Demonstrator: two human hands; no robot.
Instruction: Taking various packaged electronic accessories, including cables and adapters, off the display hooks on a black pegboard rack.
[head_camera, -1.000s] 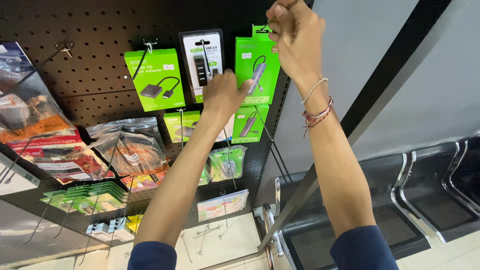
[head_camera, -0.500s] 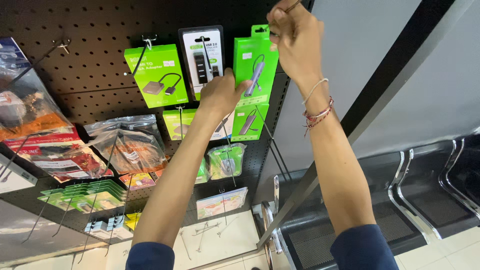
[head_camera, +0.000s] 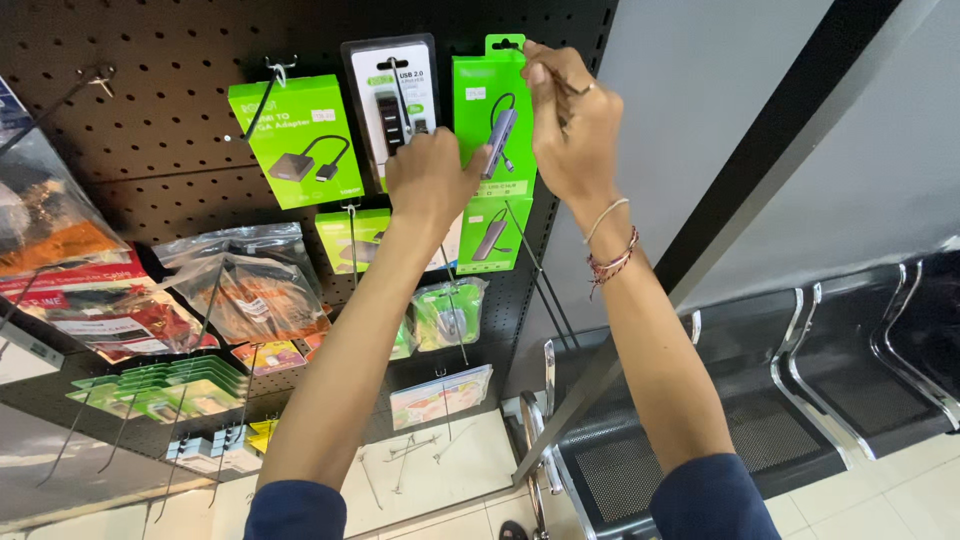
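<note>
The tall bright-green cardboard package with a grey cable adapter pictured on it (head_camera: 492, 120) is hanging at the top of the black perforated metal display board (head_camera: 150, 40), at about twelve o'clock in the view. The right hand (head_camera: 570, 130) is pinching at the package's top tab, fingertips closed around the spot where the thin metal peg meets it; whether the tab is fully seated on the peg I cannot tell, since the fingers are covering it. The left hand (head_camera: 430, 180) is curled loosely, its thumb side pressing against the package's lower left edge and steadying it. Judging from this, the hanging is nearly finished: the package is sitting in line with its neighbours, and only the last settling on the peg and the letting go appear to be left.

At eleven o'clock of that package a black-and-white blister pack showing a dark hub (head_camera: 393, 100) is hanging, and further at ten o'clock a square green box with a white adapter pictured (head_camera: 295, 140). Below, at six o'clock, a smaller green package (head_camera: 495, 235) is hanging. Clear plastic bags of orange and red goods (head_camera: 240, 290) are filling the board's left side, with stacks of flat green packets (head_camera: 165, 385) lower down.

To the right a pale grey wall is rising behind a slanting black post (head_camera: 760, 170), and at four o'clock black mesh waiting seats with chrome frames (head_camera: 760, 430) are standing on pale floor tiles.
</note>
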